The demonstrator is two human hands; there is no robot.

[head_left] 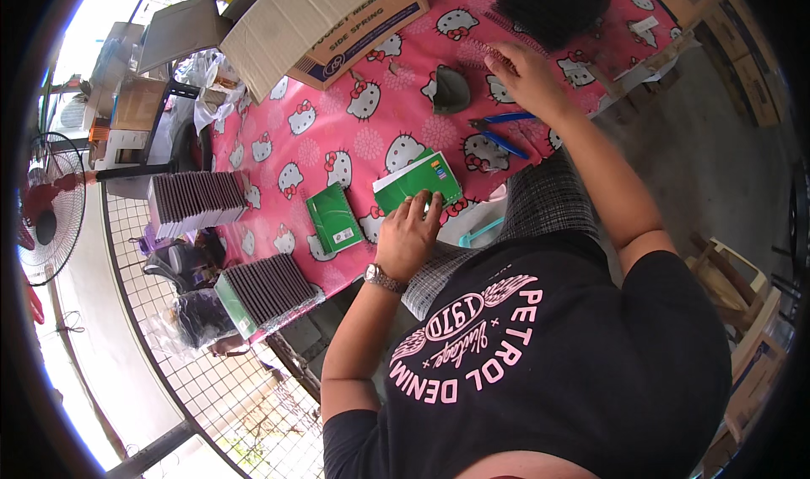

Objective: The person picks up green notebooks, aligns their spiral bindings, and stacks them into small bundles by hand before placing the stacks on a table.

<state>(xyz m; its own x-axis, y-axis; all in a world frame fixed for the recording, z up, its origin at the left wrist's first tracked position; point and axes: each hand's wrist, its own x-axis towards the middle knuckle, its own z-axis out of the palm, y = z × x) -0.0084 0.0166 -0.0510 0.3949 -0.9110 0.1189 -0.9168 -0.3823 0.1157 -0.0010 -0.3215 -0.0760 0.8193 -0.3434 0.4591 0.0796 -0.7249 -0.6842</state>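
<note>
My left hand (407, 233), with a metal watch at its wrist, lies with its fingers stretched over the near edge of a green-covered notebook (419, 181). White pages and another green edge show slightly fanned out beneath its cover. My right hand (525, 76) is over the table's far right part, thumb and fingers apart, close to a pile of black spiral binding coils (553, 8). Nothing is plainly visible between its fingers. Blue-handled pliers (499, 133) lie between me and that hand. Left of my left hand lies a spiral-bound green notebook (335, 217).
A pink patterned cloth (371, 146) covers the table. Beyond the pliers rests a dark grey rounded object (450, 89). A cardboard box (363, 36) stands at the back. Notebook stacks (198, 202) (268, 289) line the left edge, near a fan (52, 209). Cartons (742, 53) stand right.
</note>
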